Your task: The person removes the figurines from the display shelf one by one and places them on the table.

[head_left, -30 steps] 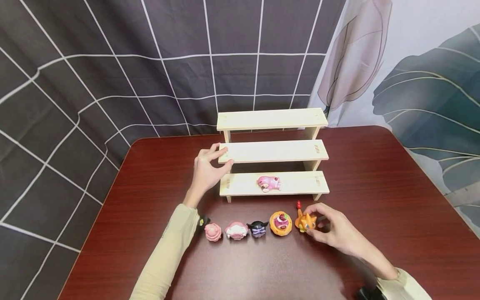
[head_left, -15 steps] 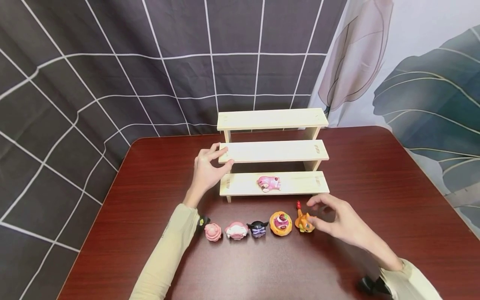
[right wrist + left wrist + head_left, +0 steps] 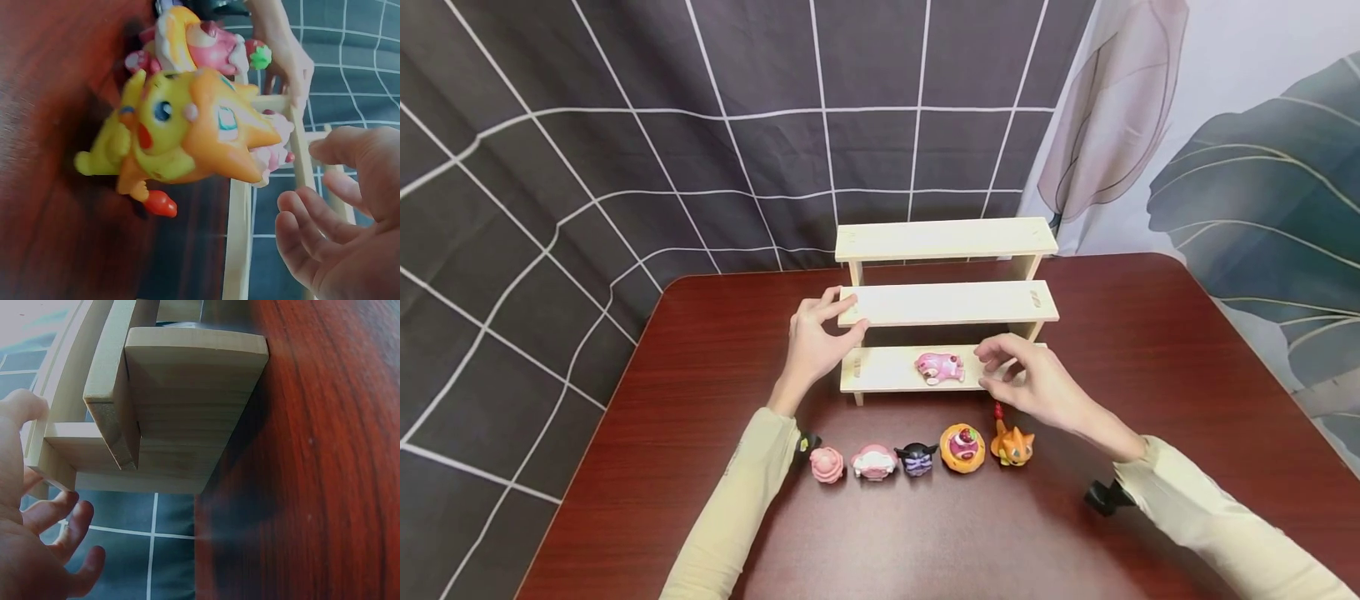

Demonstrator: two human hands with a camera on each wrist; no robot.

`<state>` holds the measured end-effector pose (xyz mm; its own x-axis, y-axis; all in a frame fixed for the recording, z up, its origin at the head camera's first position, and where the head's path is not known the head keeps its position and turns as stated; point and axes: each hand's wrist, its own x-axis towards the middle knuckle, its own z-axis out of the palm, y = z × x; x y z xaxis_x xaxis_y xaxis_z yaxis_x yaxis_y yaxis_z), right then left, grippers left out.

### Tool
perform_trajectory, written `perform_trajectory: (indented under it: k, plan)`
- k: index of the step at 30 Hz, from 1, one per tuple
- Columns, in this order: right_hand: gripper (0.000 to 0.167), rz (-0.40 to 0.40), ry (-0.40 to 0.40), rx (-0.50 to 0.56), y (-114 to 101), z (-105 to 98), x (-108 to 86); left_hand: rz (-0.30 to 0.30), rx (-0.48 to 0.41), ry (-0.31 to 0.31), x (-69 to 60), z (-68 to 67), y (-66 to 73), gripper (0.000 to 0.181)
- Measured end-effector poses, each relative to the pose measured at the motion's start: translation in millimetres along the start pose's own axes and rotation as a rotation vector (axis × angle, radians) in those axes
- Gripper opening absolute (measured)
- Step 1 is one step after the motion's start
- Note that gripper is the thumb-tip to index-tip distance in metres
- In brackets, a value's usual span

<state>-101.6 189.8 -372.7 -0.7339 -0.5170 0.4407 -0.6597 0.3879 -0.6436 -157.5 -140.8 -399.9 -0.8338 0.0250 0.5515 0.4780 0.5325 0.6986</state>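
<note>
A three-tier pale wooden display stand [image 3: 947, 303] stands at the back of the table. My left hand [image 3: 816, 342] grips the left end of its middle tier between thumb and fingers; the left wrist view shows this hand [image 3: 37, 537] at the board's end. On the bottom tier lies a pink bear-like figurine [image 3: 938, 367]. Just right of it, over the same tier, is my right hand [image 3: 1033, 385], fingers loosely bent and holding nothing. Below that hand an orange figurine with a red-tipped tail [image 3: 1012, 447] sits on the table; its yellow face shows large in the right wrist view.
In a row left of the orange figurine sit a tart-shaped figurine [image 3: 962, 448], a black-and-purple one [image 3: 917, 458], a pink-and-white one [image 3: 873, 462] and a pink swirled one [image 3: 826, 465]. Dark checked curtain [image 3: 737, 150] hangs behind the dark red table [image 3: 715, 333].
My right hand has let go of the orange figurine, leaving it on the table turned slightly, and has moved up and left to the bottom tier. The left hand has stayed put.
</note>
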Motion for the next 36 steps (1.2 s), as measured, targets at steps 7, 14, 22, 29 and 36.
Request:
perform_trajectory:
  k: [7,14,22,29,36]
  plan:
    - [0.041,0.005,-0.022,0.005,9.8,10.6,15.0,0.004,0.009,0.003,0.3,-1.1,-0.3,0.039]
    - [0.043,0.006,-0.053,-0.008,12.9,16.9,23.7,-0.008,0.005,0.002,0.6,-0.9,0.0,0.04]
    - [0.043,0.026,-0.09,-0.041,11.7,21.9,29.2,-0.024,0.012,-0.006,0.2,-0.8,0.0,0.04]
    - [0.04,0.02,-0.096,-0.068,12.7,24.8,31.8,-0.013,0.019,-0.005,0.0,-0.3,-1.3,0.04]
    - [0.038,-0.002,-0.115,-0.102,14.0,27.6,34.4,0.0,0.02,0.005,1.0,-0.2,-2.4,0.039]
